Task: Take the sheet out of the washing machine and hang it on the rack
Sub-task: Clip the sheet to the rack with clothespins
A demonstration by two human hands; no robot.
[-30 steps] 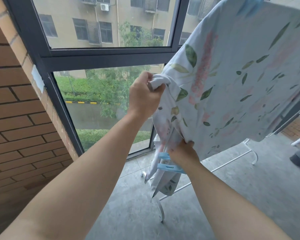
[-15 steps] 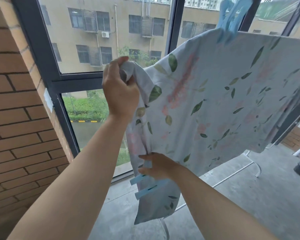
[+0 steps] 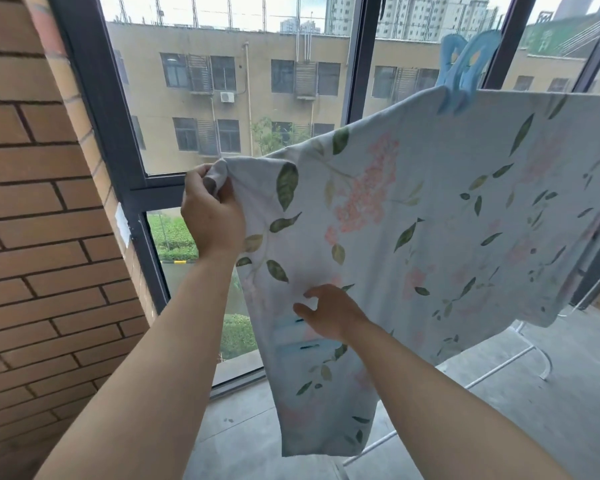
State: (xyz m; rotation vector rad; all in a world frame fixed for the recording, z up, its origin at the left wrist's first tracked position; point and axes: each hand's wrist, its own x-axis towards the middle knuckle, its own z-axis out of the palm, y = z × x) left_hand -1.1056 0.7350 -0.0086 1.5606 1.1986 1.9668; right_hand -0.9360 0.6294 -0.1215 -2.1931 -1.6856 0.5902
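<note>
The floral sheet (image 3: 430, 220), pale with green leaves and pink flowers, hangs spread over the white rack (image 3: 499, 367). Only the rack's lower bars and a foot show below it. A large blue peg (image 3: 465, 77) clamps the sheet's top edge at the upper right. My left hand (image 3: 212, 216) is shut on the sheet's upper left corner and holds it up by the window. Lower down, my right hand (image 3: 329, 313) rests against the front of the sheet with two blue pegs (image 3: 305, 337) under its palm, thumb and fingers loosely spread.
A brick wall (image 3: 42, 237) stands close on the left. A dark-framed window (image 3: 125, 188) runs behind the sheet. The grey concrete floor (image 3: 551, 427) lies below and to the right of the rack.
My left hand has lifted the sheet's corner up and to the left, so the bunched cloth now hangs flat. My right hand has risen with the pegs. My view has tilted upward.
</note>
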